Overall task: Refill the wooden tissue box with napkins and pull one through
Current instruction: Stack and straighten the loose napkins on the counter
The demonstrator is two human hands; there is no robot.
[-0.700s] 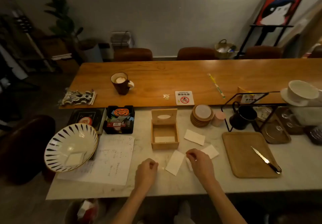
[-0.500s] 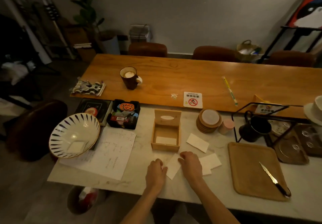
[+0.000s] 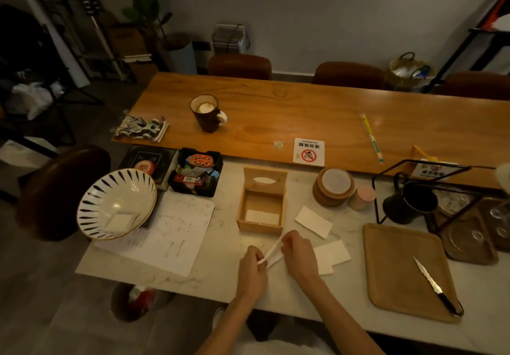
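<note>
Napkin, folded into a narrow strip, held just above the marble counter, directly in front of the open wooden tissue box. Left hand pinches its near end; right hand pinches its far end. Loose napkins lie to the right.

Open wooden tissue box, lid propped at twelve o'clock, one napkin flat inside; loose napkins at four o'clock.

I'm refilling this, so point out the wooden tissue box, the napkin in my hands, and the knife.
wooden tissue box [image 3: 260, 227], head view, front wall.
napkin [image 3: 271, 251], head view, middle of the strip.
knife [image 3: 427, 275], head view, blade.
</note>
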